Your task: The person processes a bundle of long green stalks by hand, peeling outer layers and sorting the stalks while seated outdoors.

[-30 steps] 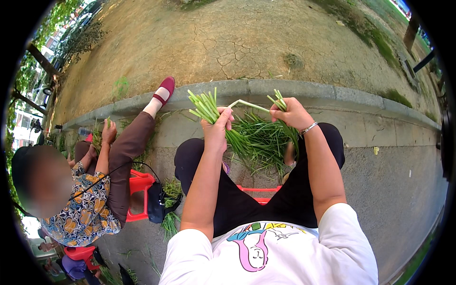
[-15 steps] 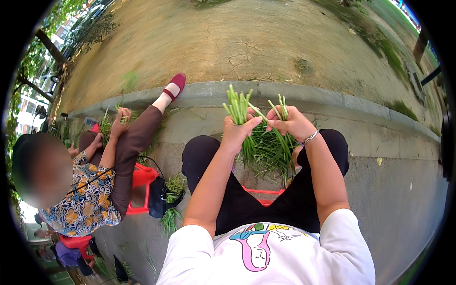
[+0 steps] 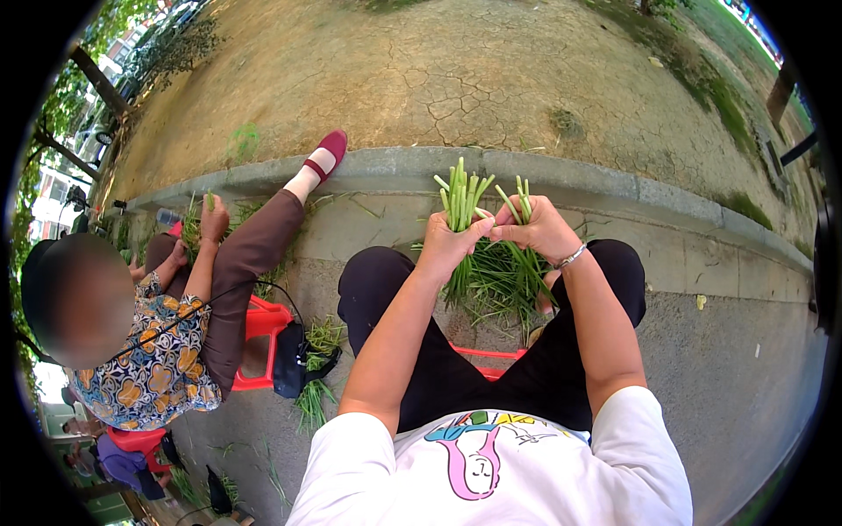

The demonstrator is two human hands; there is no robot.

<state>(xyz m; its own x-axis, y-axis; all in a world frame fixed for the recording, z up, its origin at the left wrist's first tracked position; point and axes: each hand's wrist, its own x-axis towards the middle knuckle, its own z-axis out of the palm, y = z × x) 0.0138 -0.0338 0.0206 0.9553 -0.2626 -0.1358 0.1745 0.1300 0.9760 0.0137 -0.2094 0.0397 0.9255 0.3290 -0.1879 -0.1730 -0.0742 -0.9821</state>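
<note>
Upright in my left hand (image 3: 445, 244) is a thick bunch of green stalks (image 3: 460, 197), their pale cut ends pointing up above my fist. My right hand (image 3: 542, 232) is closed round a smaller bunch of green stalks (image 3: 524, 200). The thumbs and fingertips of both hands meet between the two bunches; whether a single stalk is pinched there is hard to make out. Long narrow leaves hang below my hands, over a heap of greens (image 3: 491, 280) on the ground between my knees. What kind of plant it is, I cannot tell.
To my left another person in a patterned shirt (image 3: 153, 368) handles greens, seated by a red stool (image 3: 257, 342). A black bag (image 3: 289, 359) and loose greens (image 3: 323, 337) lie between us. A concrete kerb (image 3: 579, 171) runs ahead, with bare cracked soil beyond. A red stool edge (image 3: 487, 353) shows beneath me.
My left hand has shifted slightly right and closer to my right hand, its bunch with it. The stalk slanting between the hands no longer stands out. The other person's raised hand has moved left.
</note>
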